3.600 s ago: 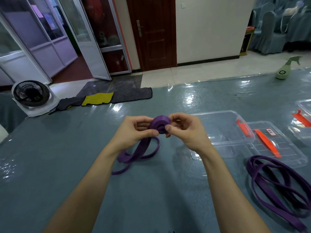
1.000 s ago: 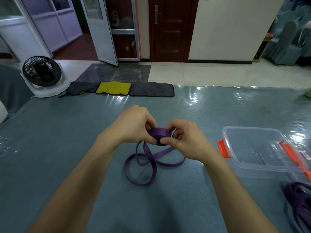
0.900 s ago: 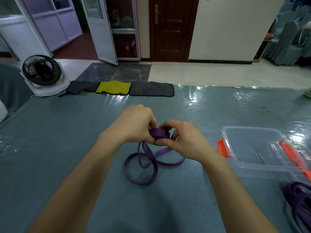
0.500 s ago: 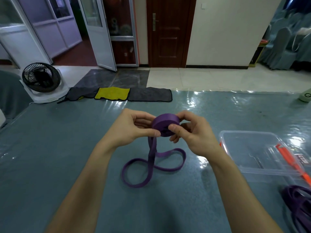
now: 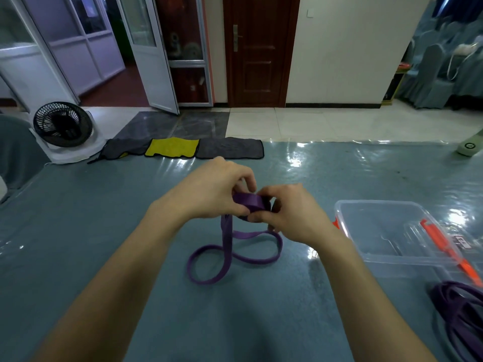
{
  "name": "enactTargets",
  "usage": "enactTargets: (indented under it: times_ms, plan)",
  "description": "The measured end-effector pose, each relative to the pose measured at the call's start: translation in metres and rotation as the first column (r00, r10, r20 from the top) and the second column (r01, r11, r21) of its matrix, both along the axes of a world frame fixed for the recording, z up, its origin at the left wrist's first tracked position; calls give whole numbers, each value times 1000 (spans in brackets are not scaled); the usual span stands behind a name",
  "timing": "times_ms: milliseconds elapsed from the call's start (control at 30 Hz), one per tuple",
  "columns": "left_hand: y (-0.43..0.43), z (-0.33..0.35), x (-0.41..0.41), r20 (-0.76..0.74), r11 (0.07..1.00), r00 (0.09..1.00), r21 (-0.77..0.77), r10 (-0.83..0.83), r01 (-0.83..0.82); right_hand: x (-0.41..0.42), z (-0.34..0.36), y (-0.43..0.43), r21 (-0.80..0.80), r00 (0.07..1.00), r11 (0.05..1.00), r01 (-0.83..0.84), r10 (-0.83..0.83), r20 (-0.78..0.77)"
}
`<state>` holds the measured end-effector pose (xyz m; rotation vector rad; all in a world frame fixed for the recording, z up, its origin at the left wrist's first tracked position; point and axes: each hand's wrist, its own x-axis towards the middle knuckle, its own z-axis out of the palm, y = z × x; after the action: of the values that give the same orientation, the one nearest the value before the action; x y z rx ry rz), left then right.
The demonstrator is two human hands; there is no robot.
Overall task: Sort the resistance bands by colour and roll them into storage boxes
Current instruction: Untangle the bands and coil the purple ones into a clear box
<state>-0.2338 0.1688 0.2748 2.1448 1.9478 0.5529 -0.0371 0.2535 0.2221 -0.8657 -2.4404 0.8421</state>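
Fingers (image 5: 241, 180) of the left hand (image 5: 206, 192) and the right hand (image 5: 295, 218) curl tightly round a flat-wound coil (image 5: 249, 201) of smooth purple resistance band, held above the glossy grey-blue table (image 5: 91, 218). Its loose tail (image 5: 226, 246) drops straight down, then lies in limp loops running left to right. A clear plastic box (image 5: 386, 259) sits to the right.

Purple band (image 5: 230, 246), clear box (image 5: 392, 231) with orange latches (image 5: 441, 246), grey-blue table (image 5: 78, 218).

A clear storage box (image 5: 386, 231) blocks the right; the table (image 5: 78, 231) lies open leftward.
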Motion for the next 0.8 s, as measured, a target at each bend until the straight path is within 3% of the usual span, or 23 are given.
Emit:
enactTargets:
  times_ms: [167,333,433,533,600,700,800]
  plan:
    - [-7,-9,-20,427,998,903,-3,-51,58,26,10,4,-272,911,958,-94,-27,-412]
    - [-10,-16,5,710,985,688,162,-152,50,40,12,-3,-431,744,868,-246,-116,-658]
    - [-10,4,25,650,964,739,267,-177,-4,47,13,-9,-478,657,819,-318,-173,-733]
    - [-11,41,38,518,958,837,286,-176,25,55,24,-8,-467,640,813,-349,-156,-752]
    - [-9,68,44,427,963,888,263,-170,58,63,39,-4,-411,686,844,-343,-74,-724]
    - [-1,107,54,288,977,947,196,-141,86,77,77,8,-191,816,960,-204,59,-575]
    - [14,144,67,70,986,991,131,-112,102,89,123,24,-50,889,990,-129,93,-449]
